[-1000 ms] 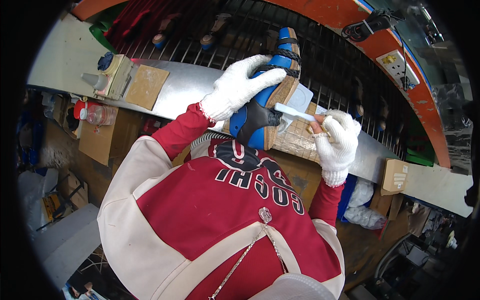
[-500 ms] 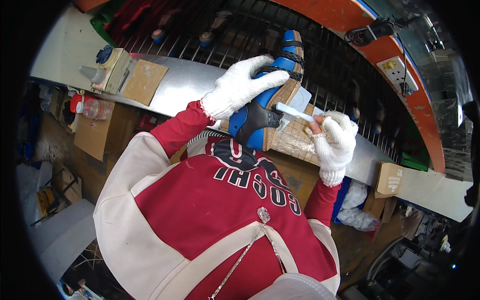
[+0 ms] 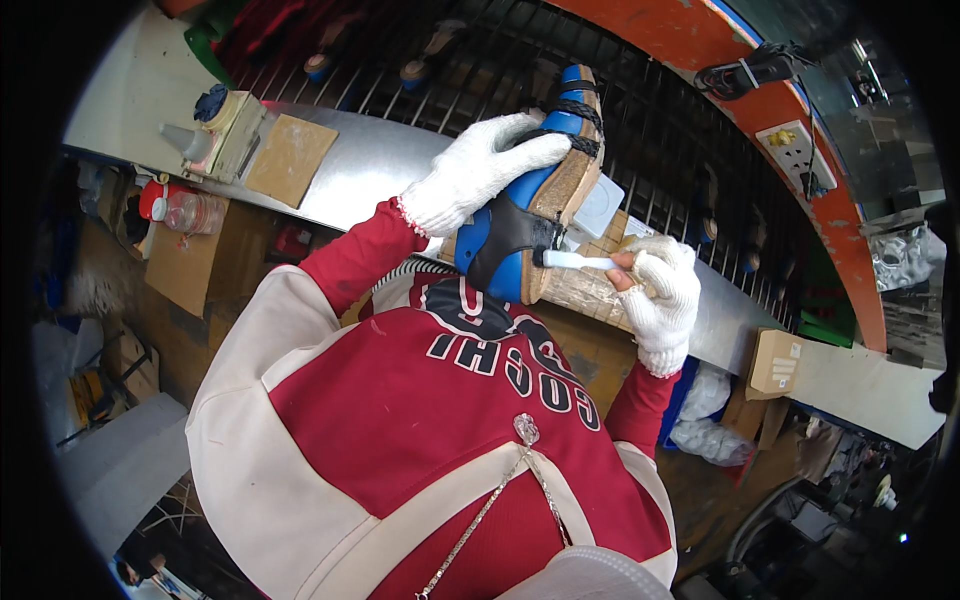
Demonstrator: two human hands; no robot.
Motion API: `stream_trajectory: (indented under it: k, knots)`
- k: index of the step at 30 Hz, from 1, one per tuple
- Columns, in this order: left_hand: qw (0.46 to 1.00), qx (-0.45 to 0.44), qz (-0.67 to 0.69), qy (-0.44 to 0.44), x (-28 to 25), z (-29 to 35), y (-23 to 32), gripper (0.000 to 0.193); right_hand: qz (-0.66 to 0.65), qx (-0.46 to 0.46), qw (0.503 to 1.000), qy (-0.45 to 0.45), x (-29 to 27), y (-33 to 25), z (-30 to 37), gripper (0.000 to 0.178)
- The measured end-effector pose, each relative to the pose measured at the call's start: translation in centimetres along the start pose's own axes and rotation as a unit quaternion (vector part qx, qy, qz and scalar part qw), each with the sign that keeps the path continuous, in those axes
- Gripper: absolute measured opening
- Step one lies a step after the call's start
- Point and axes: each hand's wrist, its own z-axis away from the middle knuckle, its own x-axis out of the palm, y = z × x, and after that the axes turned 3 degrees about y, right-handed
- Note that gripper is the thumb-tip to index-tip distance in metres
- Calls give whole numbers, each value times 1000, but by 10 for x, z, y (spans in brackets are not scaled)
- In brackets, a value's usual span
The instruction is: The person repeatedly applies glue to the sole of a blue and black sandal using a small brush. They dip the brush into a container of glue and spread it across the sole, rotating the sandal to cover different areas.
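My gloved left hand (image 3: 490, 165) wraps round a shoe last (image 3: 527, 268) with a shoe upper on it, blue with black straps and dark laces. The underside, tan and brown, faces right. In my gloved right hand (image 3: 660, 295) a white-handled brush (image 3: 580, 261) is pinched between bare fingertips. The brush head touches the black strap edge at the side of the underside, near the lower end. Just beyond the shoe, a small pale container (image 3: 597, 206) stands on a board wrapped in clear film (image 3: 590, 290).
A metal ledge (image 3: 370, 165) runs in front of a dark rack of bars (image 3: 650, 130) holding more shoes. On the left lie a brown card (image 3: 291, 160) and a glue-stained container (image 3: 225, 130). An orange frame with a socket plate (image 3: 797, 158) curves at right, above a small carton (image 3: 775, 363).
My right hand has moved slightly left and down, taking the brush head from the middle of the underside's edge to lower on the black strap. The shoe has tilted slightly.
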Motion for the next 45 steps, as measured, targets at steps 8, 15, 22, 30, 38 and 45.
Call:
stream_trajectory:
  k: [8,15,22,30,38,45]
  knots:
    - [988,-67,139,7,0,1,-15,52,-36,91,993,72,19,1,4,16]
    - [977,-71,199,-12,-2,7,-22,49,-180,176,960,124,29,1,10,15]
    - [969,-65,238,11,-2,14,-32,54,-231,229,934,144,36,0,24,12]
    - [977,-42,80,193,0,22,-23,64,-283,310,906,51,17,-31,50,16]
    - [991,2,50,127,-7,24,-21,66,-153,253,954,40,13,-36,44,17]
    - [992,6,39,118,-5,23,-26,60,8,132,990,59,20,-33,32,16]
